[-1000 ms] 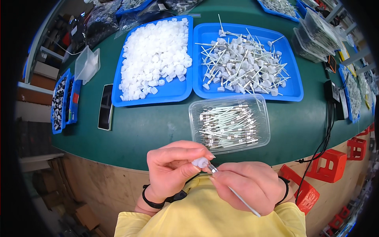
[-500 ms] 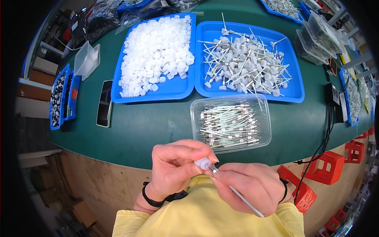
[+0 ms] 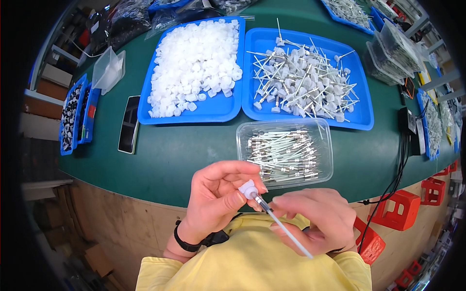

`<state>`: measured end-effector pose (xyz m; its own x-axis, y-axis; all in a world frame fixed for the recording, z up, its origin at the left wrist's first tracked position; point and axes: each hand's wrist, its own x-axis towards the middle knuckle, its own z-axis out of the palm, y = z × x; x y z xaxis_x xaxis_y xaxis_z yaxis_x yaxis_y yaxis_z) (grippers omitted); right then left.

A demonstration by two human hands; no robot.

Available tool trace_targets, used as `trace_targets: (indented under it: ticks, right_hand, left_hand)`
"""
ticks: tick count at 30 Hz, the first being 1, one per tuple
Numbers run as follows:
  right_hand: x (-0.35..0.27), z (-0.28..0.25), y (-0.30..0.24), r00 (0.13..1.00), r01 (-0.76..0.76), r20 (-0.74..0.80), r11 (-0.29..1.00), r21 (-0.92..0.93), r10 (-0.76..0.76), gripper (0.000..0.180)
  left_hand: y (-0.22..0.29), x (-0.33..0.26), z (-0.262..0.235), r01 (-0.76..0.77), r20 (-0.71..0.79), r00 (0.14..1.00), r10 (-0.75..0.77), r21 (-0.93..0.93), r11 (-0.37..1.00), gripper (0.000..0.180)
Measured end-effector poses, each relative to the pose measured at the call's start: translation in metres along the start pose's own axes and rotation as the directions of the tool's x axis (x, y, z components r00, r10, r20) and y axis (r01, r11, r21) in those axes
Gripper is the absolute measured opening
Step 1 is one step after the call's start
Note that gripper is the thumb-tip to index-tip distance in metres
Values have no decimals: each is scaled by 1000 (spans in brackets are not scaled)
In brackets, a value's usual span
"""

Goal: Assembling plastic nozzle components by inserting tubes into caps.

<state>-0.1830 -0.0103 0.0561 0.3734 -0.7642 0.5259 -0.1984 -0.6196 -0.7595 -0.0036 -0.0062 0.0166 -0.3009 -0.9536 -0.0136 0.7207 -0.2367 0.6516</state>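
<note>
My left hand (image 3: 212, 196) pinches a white plastic cap (image 3: 247, 189) between thumb and fingers. From the cap a thin pale rod with a metal collar (image 3: 281, 226) slants down to the right. My right hand (image 3: 318, 218) is beside the rod, its index finger and thumb apart, and the rod shows along its whole length in front of it. Just beyond the hands, a clear plastic box (image 3: 329, 167) holds many loose rods with metal collars. Farther off are a blue tray (image 3: 213, 114) of white caps and a blue tray (image 3: 361, 111) of capped rods.
A phone (image 3: 129, 125) lies left of the trays, near blue bins of small black and white parts (image 3: 70, 116). Clear boxes (image 3: 388, 53) are stacked at the far right. Black cables (image 3: 402, 160) hang over the table's right edge, above red stools (image 3: 399, 209).
My right hand has loosened its grip on the rod and moved slightly up and right, fingers apart. The cap and attached rod stay in my left hand, raised slightly.
</note>
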Motion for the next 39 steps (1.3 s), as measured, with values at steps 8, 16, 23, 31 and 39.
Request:
trace_targets:
  ticks: [8,16,23,31,39]
  right_hand:
    - [7,-15,-12,995,87,-20,942,-323,-98,35]
    - [-2,-1,-2,978,161,196,867,-471,-76,15]
    - [-3,-2,-2,966,203,227,908,-367,-125,15]
    - [-4,0,-8,965,177,238,947,-270,-112,16]
    - [-7,2,-10,984,120,161,962,-244,-81,14]
  left_hand:
    - [2,2,-2,-166,61,986,154,296,941,26]
    - [6,-4,5,-119,77,992,99,324,938,26]
    - [16,-4,-1,-240,187,970,153,673,699,14]
    - [9,-5,-11,-130,200,978,63,342,931,21]
    - [5,0,-14,-276,304,939,160,390,878,18]
